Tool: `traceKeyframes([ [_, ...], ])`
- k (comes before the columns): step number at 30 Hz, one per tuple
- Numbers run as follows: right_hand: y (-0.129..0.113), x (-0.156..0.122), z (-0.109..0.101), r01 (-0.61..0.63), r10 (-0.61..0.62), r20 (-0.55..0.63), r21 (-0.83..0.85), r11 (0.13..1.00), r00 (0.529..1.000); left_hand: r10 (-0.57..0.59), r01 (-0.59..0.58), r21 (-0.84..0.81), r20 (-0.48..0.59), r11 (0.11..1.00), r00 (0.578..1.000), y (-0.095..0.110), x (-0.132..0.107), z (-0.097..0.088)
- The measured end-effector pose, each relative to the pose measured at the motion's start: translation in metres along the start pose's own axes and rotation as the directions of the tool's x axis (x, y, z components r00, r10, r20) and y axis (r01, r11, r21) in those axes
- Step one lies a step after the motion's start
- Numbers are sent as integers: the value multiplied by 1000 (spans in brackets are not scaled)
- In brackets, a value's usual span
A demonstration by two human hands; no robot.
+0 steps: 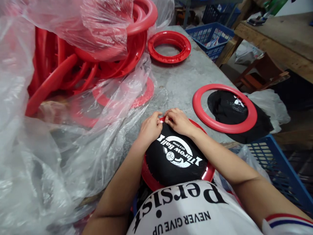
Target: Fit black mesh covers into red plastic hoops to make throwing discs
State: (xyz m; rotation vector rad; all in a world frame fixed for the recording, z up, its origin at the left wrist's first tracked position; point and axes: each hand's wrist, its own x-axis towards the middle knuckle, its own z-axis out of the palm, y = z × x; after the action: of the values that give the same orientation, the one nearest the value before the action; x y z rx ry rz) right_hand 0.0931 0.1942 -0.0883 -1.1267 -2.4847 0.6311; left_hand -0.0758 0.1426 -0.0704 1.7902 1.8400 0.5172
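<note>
A black fabric disc [156,163] with white "Throw Ball" lettering lies over a red plastic ring [148,171] at the table's near edge, against my shirt. My left hand [150,128] pinches the fabric's far edge at the ring's rim, its fingertips bent inward. Right beside it, my right hand [178,121] also has its fingers closed on that edge, and the two hands almost touch. What lies directly under the fingertips is hidden.
Red rings [53,75] are heaped at the left under clear plastic sheeting [44,163]. A single red ring [169,59] lies farther back. Another ring [204,114] rests on black fabric [262,125] at the table's right edge. Blue crates [288,176] stand beside the table.
</note>
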Motion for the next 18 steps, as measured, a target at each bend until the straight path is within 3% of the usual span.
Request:
traceKeyframes([
  [18,-2,0,4,-57,56,-20,-67,996,998,-5,5,27,-15,1000,1000,-3,2,2],
])
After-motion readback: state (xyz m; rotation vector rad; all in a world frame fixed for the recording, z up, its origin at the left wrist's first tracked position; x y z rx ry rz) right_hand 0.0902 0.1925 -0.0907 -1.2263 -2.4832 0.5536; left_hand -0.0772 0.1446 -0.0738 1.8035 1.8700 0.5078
